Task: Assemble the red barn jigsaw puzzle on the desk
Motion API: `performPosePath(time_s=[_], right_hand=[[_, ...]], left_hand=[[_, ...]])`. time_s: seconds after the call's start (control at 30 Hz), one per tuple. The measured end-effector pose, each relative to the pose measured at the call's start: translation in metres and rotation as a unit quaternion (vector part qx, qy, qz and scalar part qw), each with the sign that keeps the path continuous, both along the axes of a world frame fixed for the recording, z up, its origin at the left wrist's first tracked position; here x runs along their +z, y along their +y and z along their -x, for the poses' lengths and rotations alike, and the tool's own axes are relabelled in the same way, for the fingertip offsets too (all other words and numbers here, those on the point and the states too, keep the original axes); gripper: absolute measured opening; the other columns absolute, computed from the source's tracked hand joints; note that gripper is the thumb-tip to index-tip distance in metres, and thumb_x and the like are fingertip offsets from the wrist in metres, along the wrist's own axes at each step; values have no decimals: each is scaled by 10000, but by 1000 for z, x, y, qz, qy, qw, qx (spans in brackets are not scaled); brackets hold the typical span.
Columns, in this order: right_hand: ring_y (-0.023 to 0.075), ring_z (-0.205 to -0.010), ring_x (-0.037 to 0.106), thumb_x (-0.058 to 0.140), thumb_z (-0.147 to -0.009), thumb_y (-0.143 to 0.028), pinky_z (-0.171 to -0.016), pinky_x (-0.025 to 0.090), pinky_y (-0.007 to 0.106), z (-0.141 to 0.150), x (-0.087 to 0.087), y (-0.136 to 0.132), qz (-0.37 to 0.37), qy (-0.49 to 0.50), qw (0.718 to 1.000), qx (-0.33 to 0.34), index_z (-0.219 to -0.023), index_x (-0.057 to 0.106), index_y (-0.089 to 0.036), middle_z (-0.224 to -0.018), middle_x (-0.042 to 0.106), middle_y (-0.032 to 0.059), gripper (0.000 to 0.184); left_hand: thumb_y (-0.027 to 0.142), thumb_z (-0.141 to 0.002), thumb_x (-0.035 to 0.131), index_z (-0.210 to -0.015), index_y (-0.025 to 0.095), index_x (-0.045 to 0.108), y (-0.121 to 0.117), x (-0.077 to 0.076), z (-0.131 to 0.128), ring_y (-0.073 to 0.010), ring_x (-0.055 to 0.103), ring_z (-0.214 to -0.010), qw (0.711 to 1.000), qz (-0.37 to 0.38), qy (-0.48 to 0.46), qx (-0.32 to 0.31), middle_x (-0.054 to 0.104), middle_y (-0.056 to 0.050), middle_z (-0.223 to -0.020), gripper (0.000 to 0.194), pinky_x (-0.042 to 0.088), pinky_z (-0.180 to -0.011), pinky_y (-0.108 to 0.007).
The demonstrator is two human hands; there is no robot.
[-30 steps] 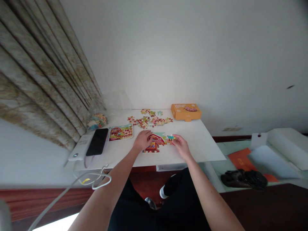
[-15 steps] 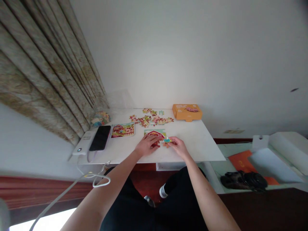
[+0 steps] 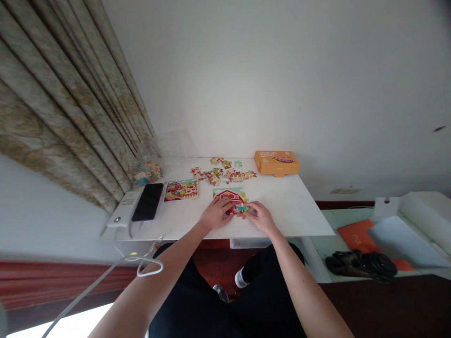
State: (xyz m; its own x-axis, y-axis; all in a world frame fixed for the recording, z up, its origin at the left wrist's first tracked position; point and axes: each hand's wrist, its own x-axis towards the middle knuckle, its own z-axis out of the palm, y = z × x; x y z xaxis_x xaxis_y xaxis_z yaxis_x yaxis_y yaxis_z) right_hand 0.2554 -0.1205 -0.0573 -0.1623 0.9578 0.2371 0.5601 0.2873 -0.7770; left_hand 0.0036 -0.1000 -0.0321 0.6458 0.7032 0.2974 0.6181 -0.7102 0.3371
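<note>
A partly joined jigsaw with a red barn picture (image 3: 229, 195) lies on the white table (image 3: 292, 206). My left hand (image 3: 217, 215) rests on its lower left part, fingers bent and pressing down. My right hand (image 3: 261, 218) pinches a small blue and orange puzzle piece (image 3: 241, 209) against the jigsaw's lower right edge. Several loose pieces (image 3: 221, 174) are scattered further back.
A picture card (image 3: 182, 189) and a black phone (image 3: 148, 201) on a white device lie at the left. An orange box (image 3: 276, 162) sits at the back right, a bag of pieces (image 3: 145, 172) by the curtain. A white cable (image 3: 141, 263) hangs at the near edge.
My right hand has carried the small piece leftwards and closer to me, up to the jigsaw's lower edge. My left hand slid down over the jigsaw's lower left.
</note>
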Motion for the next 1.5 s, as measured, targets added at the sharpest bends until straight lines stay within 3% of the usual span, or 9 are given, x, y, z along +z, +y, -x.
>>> performPosePath(time_s=[0.2, 0.47, 0.93, 1.2, 1.37, 1.5], right_hand=[[183, -787, 616, 747, -819, -294, -774, 515, 329, -2, 2, 0, 20, 6, 1000, -2, -1094, 737, -253, -1028, 735, 40, 278], [232, -979, 680, 792, -789, -269, -875, 525, 371, 0, 5, -9, -2, -8, 1000, 27, -1026, 745, -258, -1037, 748, 49, 241], [258, -994, 678, 779, -808, -243, -930, 527, 410, -11, 4, -12, -2, -11, 999, 37, -1002, 759, -268, -1012, 746, 54, 196], [303, -1009, 650, 643, -902, -319, -948, 512, 477, -62, -8, 8, -52, -67, 993, -77, -1018, 751, -266, -1032, 743, 85, 167], [289, -1029, 609, 489, -978, -300, -958, 492, 461, -60, -9, 26, -94, -145, 977, -121, -1085, 746, -220, -1107, 726, 115, 290], [278, -1054, 588, 452, -1007, -290, -951, 471, 425, -54, -3, 38, -88, -224, 960, -146, -1159, 732, -195, -1191, 703, 125, 332]], left_hand=[[277, -994, 559, -1400, 238, 633, 2, -4, 0, -261, 551, -1367, 1000, -5, 2, 15, 642, -102, -1413, 414, 344, -1235, -505], [283, -1022, 532, -1397, 244, 640, 3, -7, 1, -280, 554, -1369, 997, 4, 2, 74, 618, -112, -1457, 392, 376, -1206, -550], [278, -993, 546, -1380, 218, 642, -1, -3, 0, -285, 565, -1345, 997, 5, 5, 77, 625, -107, -1452, 404, 397, -1182, -521], [168, -856, 639, -1166, 229, 730, -4, 8, 1, -264, 633, -1200, 998, 8, -20, 59, 717, -71, -1286, 329, 417, -1138, -473], [228, -898, 629, -1157, 234, 720, -7, 8, 3, -261, 665, -1113, 999, 1, -12, 52, 744, -68, -1206, 275, 453, -1060, -460], [232, -978, 532, -1126, 227, 720, 13, 12, 4, -246, 683, -1069, 996, 5, 12, 88, 764, -65, -1093, 239, 476, -1008, -423]])
